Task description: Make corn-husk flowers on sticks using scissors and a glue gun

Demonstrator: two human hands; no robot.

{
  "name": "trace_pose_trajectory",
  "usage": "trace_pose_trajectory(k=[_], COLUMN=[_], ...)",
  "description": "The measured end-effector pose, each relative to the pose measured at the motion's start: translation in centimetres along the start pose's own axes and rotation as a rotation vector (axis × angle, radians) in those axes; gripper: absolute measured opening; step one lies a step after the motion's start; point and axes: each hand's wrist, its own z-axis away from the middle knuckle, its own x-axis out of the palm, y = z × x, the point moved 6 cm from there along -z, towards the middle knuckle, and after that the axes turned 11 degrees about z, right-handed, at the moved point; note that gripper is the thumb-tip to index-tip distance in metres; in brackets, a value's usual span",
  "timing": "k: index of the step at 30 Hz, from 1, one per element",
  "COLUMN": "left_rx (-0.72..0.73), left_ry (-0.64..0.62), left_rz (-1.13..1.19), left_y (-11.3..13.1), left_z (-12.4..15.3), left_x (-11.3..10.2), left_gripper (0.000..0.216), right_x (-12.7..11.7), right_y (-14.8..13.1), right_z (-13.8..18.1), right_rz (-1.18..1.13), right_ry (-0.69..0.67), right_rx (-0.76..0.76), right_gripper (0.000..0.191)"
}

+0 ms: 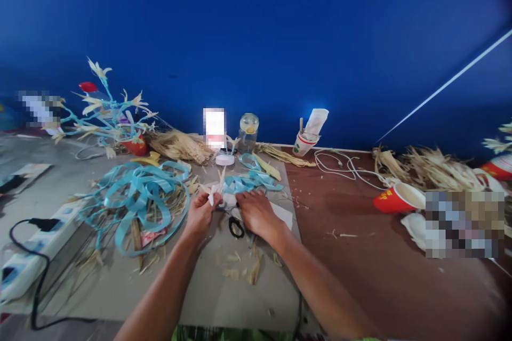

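My left hand (202,212) is closed in a pinch around the base of a pale corn-husk flower (216,190), its petals pointing up and to the left. My right hand (256,212) is palm down just to the right, its fingers curled at the table; whatever is under them is hidden. A small white thing (229,201) lies between the hands. Blue ribbon (252,181) is heaped right behind the right fingers. Below the hands lies a black scissor-like handle loop (236,227), close to the right hand. Husk scraps (254,269) are scattered nearer to me.
Left of my hands are a tangle of blue ribbon (140,197), a power strip (44,245) and a branch of husk flowers (108,106). A glass jar (248,133) and a paper cup (306,143) stand by the blue wall. A red cup (394,198) lies tipped at right.
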Motion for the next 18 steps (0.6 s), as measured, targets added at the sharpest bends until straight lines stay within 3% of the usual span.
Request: trace_pose_trajectory(k=[12, 15, 18], left_rx=[0.143, 0.153, 0.142], left_ry=[-0.003, -0.016, -0.045], left_rz=[-0.157, -0.194, -0.240], left_y=[1.1, 1.5, 1.6], left_z=[0.1, 0.4, 0.6], left_x=[0.2, 0.6, 0.9], left_gripper=[0.020, 0.020, 0.021], right_x=[0.2, -0.2, -0.8], right_y=[0.5, 1.0, 1.5], right_z=[-0.5, -0.7, -1.0], right_rz=[-0.060, -0.237, -0.604], right_ry=[0.093, 0.133, 0.216], right_rx=[-0.009, 0.056, 0.137], right_gripper=[0.025, 0.024, 0.021])
